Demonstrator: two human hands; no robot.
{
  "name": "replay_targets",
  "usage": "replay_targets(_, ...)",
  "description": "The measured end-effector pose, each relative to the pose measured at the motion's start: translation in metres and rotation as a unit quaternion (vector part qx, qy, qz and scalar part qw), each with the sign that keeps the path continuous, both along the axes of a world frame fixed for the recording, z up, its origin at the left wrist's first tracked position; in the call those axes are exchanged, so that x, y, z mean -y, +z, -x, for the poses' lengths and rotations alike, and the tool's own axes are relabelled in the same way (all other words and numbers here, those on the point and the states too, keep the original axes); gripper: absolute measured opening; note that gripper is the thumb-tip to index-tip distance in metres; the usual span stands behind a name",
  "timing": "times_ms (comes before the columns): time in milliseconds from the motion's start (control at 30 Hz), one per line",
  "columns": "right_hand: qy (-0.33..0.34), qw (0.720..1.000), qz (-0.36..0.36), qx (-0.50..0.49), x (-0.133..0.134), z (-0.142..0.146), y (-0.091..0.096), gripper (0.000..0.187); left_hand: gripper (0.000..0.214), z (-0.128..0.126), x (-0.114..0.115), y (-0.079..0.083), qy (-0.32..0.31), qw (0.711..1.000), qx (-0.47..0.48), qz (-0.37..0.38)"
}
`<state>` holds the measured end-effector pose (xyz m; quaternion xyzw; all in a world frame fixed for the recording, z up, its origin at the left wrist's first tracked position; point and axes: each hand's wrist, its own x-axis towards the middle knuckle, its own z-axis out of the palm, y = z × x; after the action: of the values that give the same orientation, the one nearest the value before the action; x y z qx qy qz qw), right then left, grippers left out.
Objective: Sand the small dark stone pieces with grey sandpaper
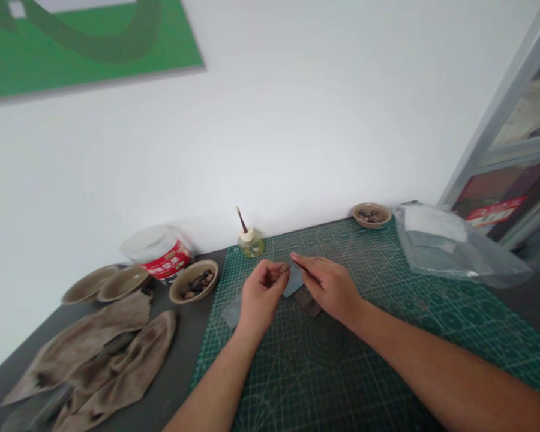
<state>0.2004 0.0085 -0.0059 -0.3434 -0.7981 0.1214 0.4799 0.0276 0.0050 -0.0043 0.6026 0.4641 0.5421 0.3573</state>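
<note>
Forearms (414,354); my left grip (260,291) pinches piece (285,267), right grip (330,285) thin item (305,269); seemingly midway, more in bowl (186,275) by mat's (274,372) left edge.

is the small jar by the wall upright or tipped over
Upright: the small jar stands on the green cutting mat, its pale top uppermost and a brush sticking up from it.

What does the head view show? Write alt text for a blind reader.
A left hand pinches something tiny beside a right hand holding a slim dark item, above a green cutting mat. Around: bowls, jar, brown cloth, plastic bag.
</note>
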Motion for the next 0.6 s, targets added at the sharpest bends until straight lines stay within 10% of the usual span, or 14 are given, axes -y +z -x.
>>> replay_targets(600, -0.016, 0.995, 0.002, 0.095, -0.0084, -0.0010, -0.0022, 0.044, 0.010, 0.0009, 0.0066, 0.0021, 0.018, 0.999, -0.016, -0.042)
